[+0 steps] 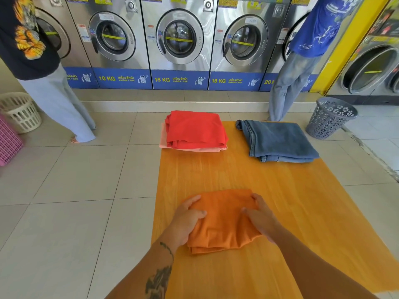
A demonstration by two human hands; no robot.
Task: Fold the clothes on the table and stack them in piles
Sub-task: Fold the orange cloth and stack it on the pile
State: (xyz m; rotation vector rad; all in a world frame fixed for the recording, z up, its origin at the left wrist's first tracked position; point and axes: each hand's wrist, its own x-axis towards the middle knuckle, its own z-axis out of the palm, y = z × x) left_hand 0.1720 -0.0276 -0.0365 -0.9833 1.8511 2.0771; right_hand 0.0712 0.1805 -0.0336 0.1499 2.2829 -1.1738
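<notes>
A folded orange garment [224, 223] lies near the front of the wooden table [237, 175]. My left hand [186, 219] grips its left edge, thumb on top and fingers curled under. My right hand [262, 219] grips its right edge the same way. At the table's far left corner sits a pile with a folded red garment [195, 129] on top of a pale pink one [194, 149]. Folded blue jeans [278, 140] lie at the far right.
A row of washing machines [179, 39] lines the far wall. A person in a dark top [28, 39] stands far left, another in a blue shirt [317, 26] far right. A white basket [20, 112], a pink basket [7, 141] and a grey basket [330, 117] stand on the tiled floor.
</notes>
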